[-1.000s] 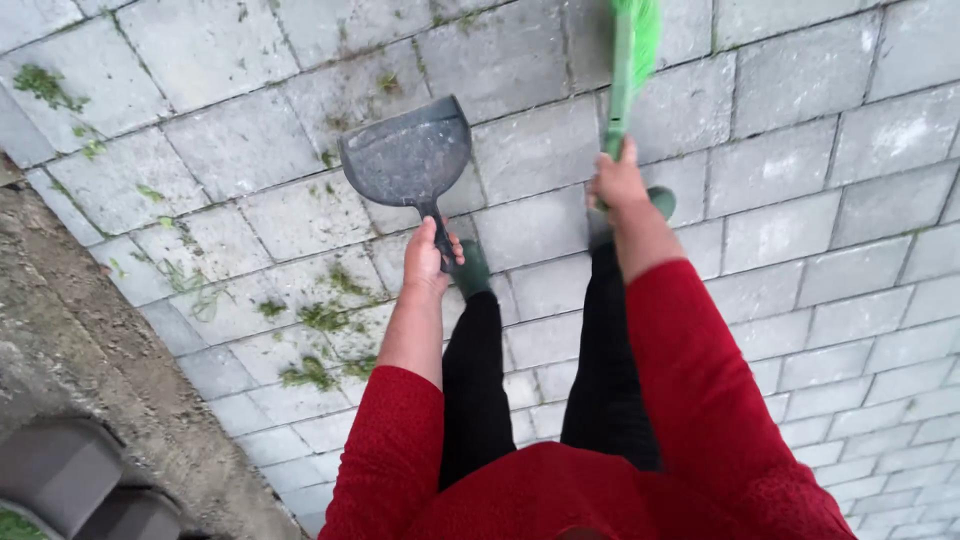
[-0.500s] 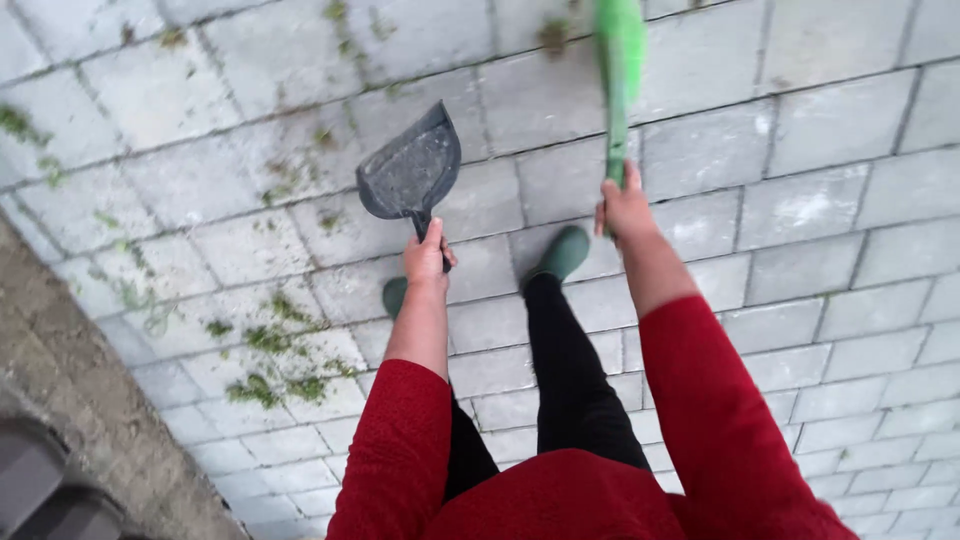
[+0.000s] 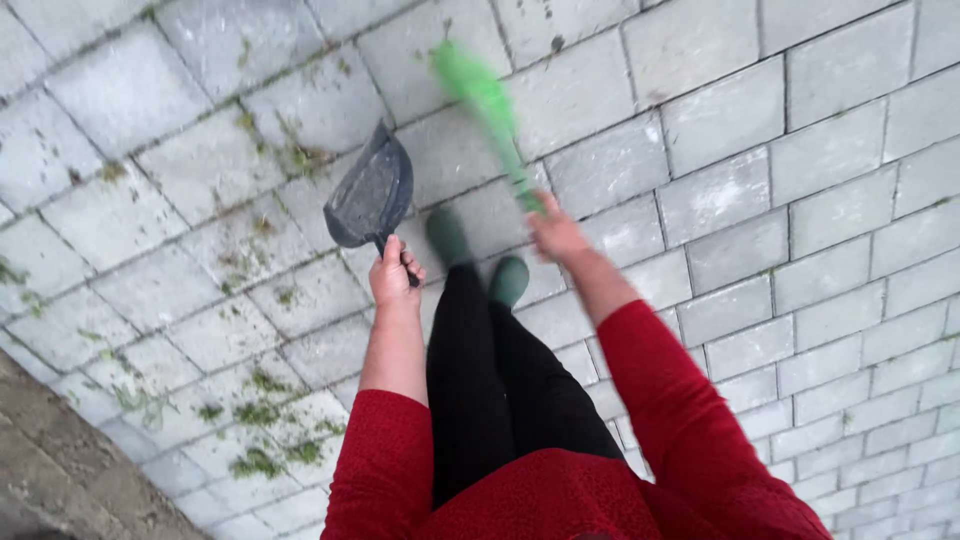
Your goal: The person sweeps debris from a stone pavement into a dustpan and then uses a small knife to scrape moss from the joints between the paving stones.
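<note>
Gripping the handle of a dark grey plastic dustpan (image 3: pixel 370 195), the left hand (image 3: pixel 395 272) holds it above grey paving stones (image 3: pixel 830 170) scattered with green moss scraps (image 3: pixel 262 458). The right hand (image 3: pixel 556 235) clenches a green broom handle (image 3: pixel 487 110), now blurred and tilted left, no longer upright as 1 second ago. Both green boots (image 3: pixel 508 280) have shifted, so the person seems mid-stride.

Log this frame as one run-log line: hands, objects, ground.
left hand: grips dark dustpan by handle | right hand: grips green brush, blurred | ground: grey pavers, green debris | stance: standing
</note>
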